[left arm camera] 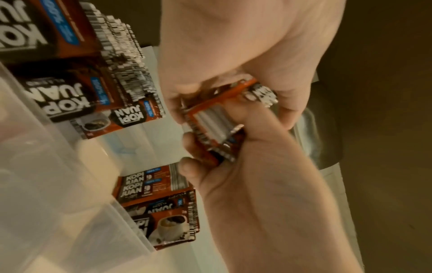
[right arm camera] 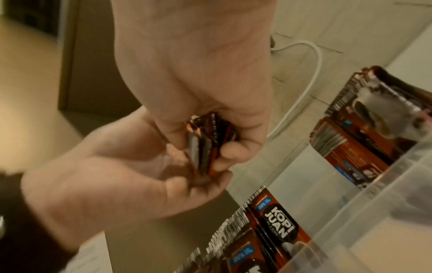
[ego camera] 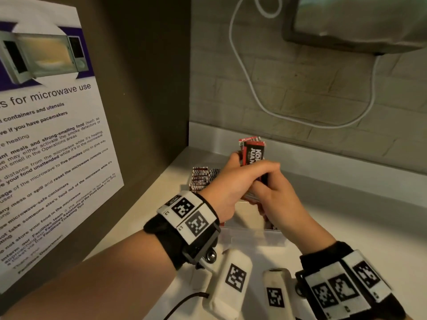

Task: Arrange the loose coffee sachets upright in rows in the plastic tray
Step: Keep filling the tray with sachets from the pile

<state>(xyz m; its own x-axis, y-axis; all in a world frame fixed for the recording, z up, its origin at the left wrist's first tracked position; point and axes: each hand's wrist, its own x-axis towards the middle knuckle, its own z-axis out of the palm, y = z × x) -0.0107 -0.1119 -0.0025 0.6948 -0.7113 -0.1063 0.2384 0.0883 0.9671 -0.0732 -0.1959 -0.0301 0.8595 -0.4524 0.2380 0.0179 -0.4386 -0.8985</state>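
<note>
Red-and-black foil coffee sachets [ego camera: 253, 153], printed "KOPI JUAN" in white block letters with serrated silver-striped ends, are standing as a small bundle above the middle of the head view, gripped by both hands together. The left hand [ego camera: 228, 188] is curling its fingers round the bundle from the left side, and the right hand [ego camera: 275, 197] is wrapping its fingers round the lower part from the right; each grip is closing on the same bundle [left arm camera: 224, 118], whose edges are showing between the fingers in both wrist views [right arm camera: 203, 147]. Below the hands, the clear plastic tray [ego camera: 249, 236] is sitting on the pale surface [ego camera: 346, 227]. More sachets of the same kind are standing packed in a row [ego camera: 199, 179] at the tray's far left, centre of the head view, their striped top edges lined up. In the left wrist view further sachets [left arm camera: 161, 201] are lying inside the tray near its translucent wall [left arm camera: 58, 184]. A white cable [ego camera: 249, 79] is looping on the brick wall at upper right.
</note>
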